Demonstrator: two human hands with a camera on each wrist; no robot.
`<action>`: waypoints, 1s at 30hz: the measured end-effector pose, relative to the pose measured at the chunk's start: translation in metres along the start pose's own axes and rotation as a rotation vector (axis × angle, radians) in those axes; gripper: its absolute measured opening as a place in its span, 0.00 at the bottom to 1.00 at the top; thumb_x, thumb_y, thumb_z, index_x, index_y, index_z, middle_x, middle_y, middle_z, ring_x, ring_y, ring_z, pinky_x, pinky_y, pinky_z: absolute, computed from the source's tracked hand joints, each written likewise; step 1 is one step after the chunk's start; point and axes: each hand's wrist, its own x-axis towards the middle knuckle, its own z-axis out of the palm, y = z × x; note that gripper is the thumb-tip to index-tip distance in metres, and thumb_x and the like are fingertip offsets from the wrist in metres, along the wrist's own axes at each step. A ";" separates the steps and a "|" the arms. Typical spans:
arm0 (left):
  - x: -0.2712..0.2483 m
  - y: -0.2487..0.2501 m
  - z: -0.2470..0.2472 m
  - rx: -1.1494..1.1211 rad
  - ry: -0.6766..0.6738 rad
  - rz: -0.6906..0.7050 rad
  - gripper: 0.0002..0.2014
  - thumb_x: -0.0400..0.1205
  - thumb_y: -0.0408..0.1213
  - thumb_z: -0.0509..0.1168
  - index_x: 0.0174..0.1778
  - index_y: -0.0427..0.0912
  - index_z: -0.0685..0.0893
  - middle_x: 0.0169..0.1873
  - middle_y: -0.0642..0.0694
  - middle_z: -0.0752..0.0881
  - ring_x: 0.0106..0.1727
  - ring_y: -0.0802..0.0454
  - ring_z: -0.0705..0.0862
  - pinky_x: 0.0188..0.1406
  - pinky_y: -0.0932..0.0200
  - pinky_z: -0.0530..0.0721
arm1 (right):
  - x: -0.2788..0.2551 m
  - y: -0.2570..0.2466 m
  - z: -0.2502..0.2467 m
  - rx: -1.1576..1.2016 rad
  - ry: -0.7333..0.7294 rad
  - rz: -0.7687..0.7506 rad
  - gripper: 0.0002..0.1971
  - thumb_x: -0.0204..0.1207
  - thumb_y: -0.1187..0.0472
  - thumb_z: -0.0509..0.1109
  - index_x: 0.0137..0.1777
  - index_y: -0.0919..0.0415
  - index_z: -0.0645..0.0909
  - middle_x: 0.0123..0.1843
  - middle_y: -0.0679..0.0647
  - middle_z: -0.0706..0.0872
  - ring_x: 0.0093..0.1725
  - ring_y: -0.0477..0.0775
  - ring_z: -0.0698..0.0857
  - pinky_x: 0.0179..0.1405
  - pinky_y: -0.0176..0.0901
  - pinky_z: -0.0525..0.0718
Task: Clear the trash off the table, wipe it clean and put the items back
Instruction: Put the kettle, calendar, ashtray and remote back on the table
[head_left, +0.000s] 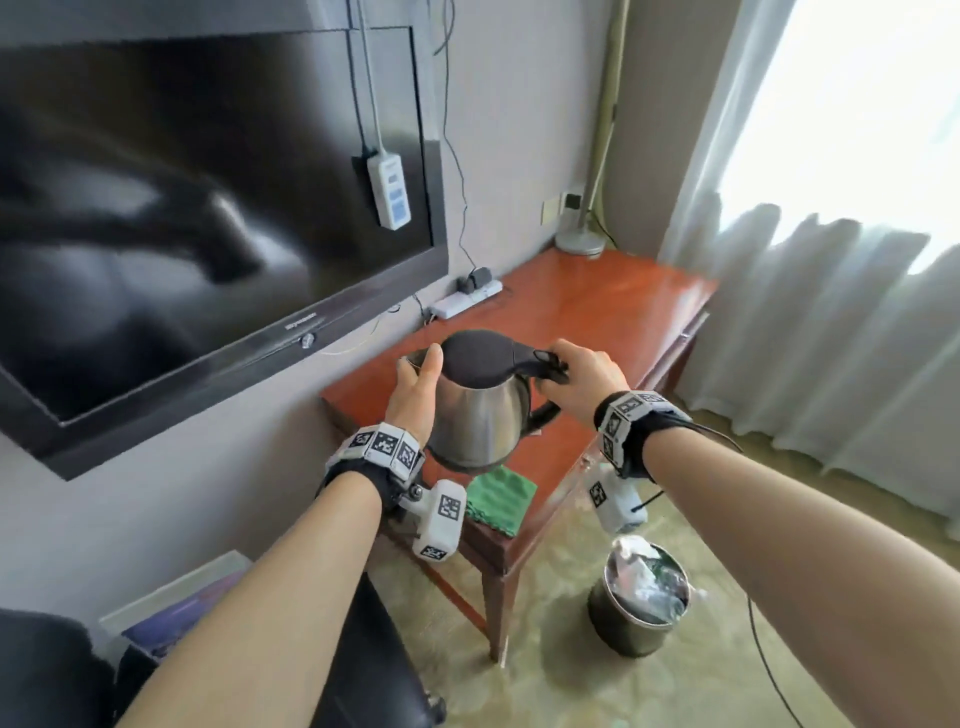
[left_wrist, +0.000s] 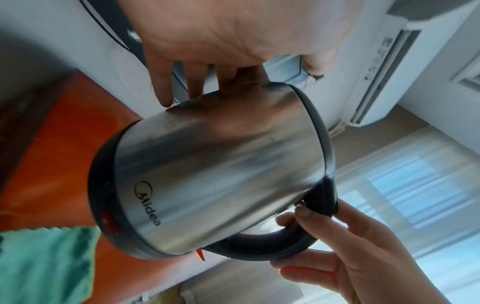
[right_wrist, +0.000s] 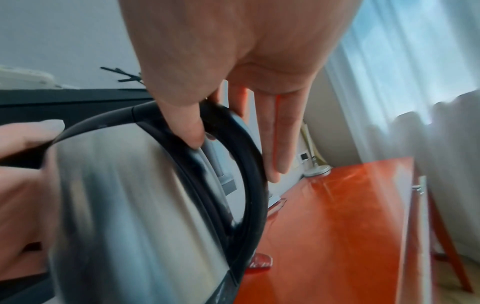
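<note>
A steel kettle (head_left: 478, 410) with a black lid and handle hangs over the near end of the red wooden table (head_left: 597, 322), held between both hands. My left hand (head_left: 415, 384) holds its spout side, thumb at the lid's edge and fingers behind the body. My right hand (head_left: 576, 379) grips the top of the black handle. In the left wrist view the kettle (left_wrist: 221, 174) looks tilted and off the tabletop. The right wrist view has the kettle (right_wrist: 124, 195) close up, with my thumb hooked over the handle. A green cloth (head_left: 498, 499) lies folded on the table's near corner, below the kettle.
A metal bin (head_left: 641, 597) holding crumpled trash stands on the floor right of the table leg. A white power strip (head_left: 465, 301) and a lamp base (head_left: 579, 241) sit at the table's wall side. A wall TV (head_left: 182, 208) hangs left; curtains (head_left: 831, 338) hang right.
</note>
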 end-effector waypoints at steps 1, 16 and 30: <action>0.003 0.007 0.021 -0.003 -0.032 0.010 0.24 0.89 0.59 0.53 0.76 0.48 0.68 0.67 0.50 0.75 0.76 0.46 0.73 0.72 0.55 0.67 | 0.001 0.018 -0.013 -0.001 0.021 0.022 0.10 0.73 0.56 0.72 0.53 0.52 0.78 0.44 0.57 0.88 0.45 0.65 0.85 0.42 0.51 0.83; 0.041 0.091 0.369 -0.034 -0.120 -0.077 0.37 0.88 0.63 0.44 0.88 0.43 0.51 0.84 0.45 0.62 0.85 0.46 0.60 0.81 0.49 0.57 | 0.056 0.325 -0.156 -0.046 0.065 0.145 0.11 0.74 0.57 0.69 0.56 0.51 0.78 0.50 0.56 0.87 0.50 0.65 0.84 0.44 0.50 0.80; 0.174 0.129 0.552 0.014 -0.074 -0.075 0.34 0.88 0.64 0.45 0.84 0.44 0.61 0.81 0.46 0.68 0.82 0.48 0.66 0.82 0.48 0.61 | 0.208 0.496 -0.212 -0.065 0.039 0.148 0.12 0.76 0.56 0.69 0.59 0.52 0.77 0.49 0.56 0.87 0.48 0.65 0.84 0.41 0.50 0.80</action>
